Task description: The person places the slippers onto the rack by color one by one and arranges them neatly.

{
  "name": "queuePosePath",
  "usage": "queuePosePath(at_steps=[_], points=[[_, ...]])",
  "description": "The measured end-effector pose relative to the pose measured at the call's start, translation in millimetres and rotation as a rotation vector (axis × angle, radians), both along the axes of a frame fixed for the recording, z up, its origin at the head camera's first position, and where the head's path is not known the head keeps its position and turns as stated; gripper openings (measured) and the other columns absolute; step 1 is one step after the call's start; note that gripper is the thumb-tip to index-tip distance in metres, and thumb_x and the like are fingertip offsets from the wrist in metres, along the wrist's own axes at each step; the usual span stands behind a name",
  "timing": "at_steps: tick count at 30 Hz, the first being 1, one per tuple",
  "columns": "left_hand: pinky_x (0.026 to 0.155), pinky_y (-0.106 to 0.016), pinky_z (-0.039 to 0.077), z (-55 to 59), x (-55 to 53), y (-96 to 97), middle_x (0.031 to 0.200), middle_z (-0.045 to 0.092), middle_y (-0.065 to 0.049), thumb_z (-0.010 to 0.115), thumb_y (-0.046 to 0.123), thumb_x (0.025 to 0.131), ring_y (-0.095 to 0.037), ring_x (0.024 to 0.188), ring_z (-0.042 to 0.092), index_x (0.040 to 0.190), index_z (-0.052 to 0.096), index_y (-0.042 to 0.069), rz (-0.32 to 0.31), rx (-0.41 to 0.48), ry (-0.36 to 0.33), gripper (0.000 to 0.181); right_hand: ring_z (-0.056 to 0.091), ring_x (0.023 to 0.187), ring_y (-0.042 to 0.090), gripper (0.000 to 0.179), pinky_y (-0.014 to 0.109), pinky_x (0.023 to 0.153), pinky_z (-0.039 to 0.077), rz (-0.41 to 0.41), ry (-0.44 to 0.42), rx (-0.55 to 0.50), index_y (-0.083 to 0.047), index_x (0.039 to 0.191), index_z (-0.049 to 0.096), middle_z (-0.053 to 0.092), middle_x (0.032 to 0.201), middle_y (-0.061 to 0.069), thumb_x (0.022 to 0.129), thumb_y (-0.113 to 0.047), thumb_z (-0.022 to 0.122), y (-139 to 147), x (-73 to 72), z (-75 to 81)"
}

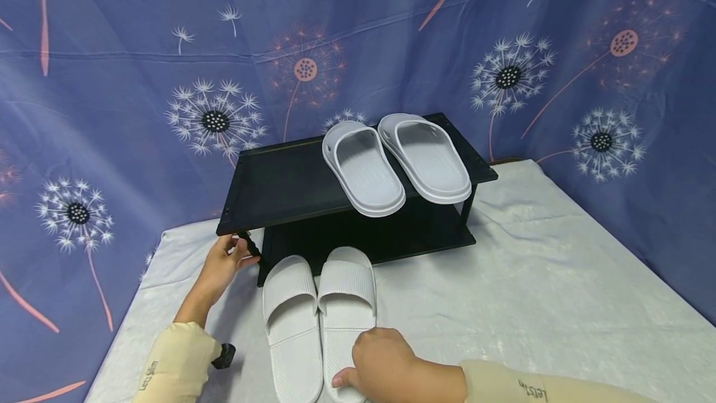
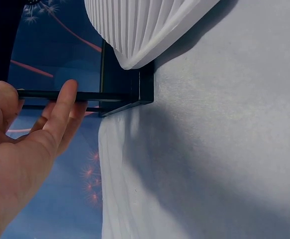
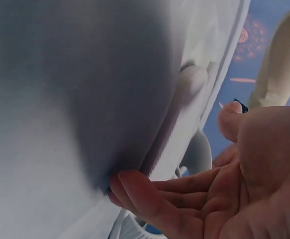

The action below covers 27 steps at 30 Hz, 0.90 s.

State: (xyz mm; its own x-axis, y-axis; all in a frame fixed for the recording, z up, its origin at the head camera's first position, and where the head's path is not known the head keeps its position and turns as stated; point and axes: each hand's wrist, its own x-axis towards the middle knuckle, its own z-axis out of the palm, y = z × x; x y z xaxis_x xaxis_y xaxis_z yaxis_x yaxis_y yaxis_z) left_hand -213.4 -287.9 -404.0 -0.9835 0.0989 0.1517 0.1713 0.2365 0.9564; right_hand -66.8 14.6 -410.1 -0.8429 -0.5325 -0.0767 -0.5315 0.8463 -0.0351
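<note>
Two white slippers (image 1: 293, 341) lie side by side at lower centre, at the front of a black rack (image 1: 279, 182) carrying two grey clogs (image 1: 371, 173). Left of centre, the left hand (image 1: 220, 266) curls its fingers round the rack's leg (image 1: 249, 245); at lower centre, the right hand (image 1: 386, 362) touches one slipper's edge, fingers extended.

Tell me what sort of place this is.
Probably a small staged spot indoors, though the wider room is out of view: a dandelion-print fabric backdrop hangs behind, a pale cloth covers the surface, and a low black two-tier rack stands on it.
</note>
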Motion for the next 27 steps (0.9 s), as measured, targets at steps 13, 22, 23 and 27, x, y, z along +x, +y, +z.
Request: queuePosePath(at_steps=[13,22,23,27], points=[[0.083,-0.039,0.051,4.5,1.7,2.3,0.102,0.032,-0.019,0.038,0.023,0.092,-0.028,0.088,0.042,0.117,0.036,0.013,0.013,-0.049,-0.053,0.027,0.048,0.055,0.015,0.079,0.028,0.042,0.042,0.074,0.149,0.170,-0.010,0.060,0.064,0.054,0.058,0.001,0.067,-0.079,0.025,-15,2.7,-7.2],[0.081,-0.039,0.053,3.4,2.2,0.8,0.098,0.033,-0.019,0.039,0.021,0.093,-0.026,0.086,0.043,0.115,0.039,0.011,-0.006,-0.040,-0.025,0.024,0.042,0.044,0.019,0.092,0.028,0.027,0.036,0.042,0.249,0.343,-0.009,0.058,0.063,0.048,0.050,0.006,0.062,-0.083,0.008,-25,6.0,-11.5],[0.080,-0.039,0.053,3.3,2.3,0.8,0.098,0.033,-0.018,0.039,0.021,0.093,-0.026,0.086,0.043,0.115,0.039,0.011,-0.005,-0.040,-0.021,0.024,0.041,0.042,0.019,0.093,0.028,0.026,0.036,0.042,0.269,0.366,-0.009,0.057,0.061,0.047,0.049,0.007,0.062,-0.083,0.007,-26,6.4,-12.1],[0.081,-0.040,0.052,4.0,2.7,1.5,0.099,0.033,-0.020,0.039,0.021,0.093,-0.028,0.087,0.043,0.115,0.038,0.010,0.000,-0.035,-0.028,0.025,0.042,0.039,0.023,0.094,0.028,0.025,0.036,0.039,0.334,0.430,-0.007,0.054,0.059,0.048,0.048,0.013,0.062,-0.085,0.006,-29,7.8,-14.8]])
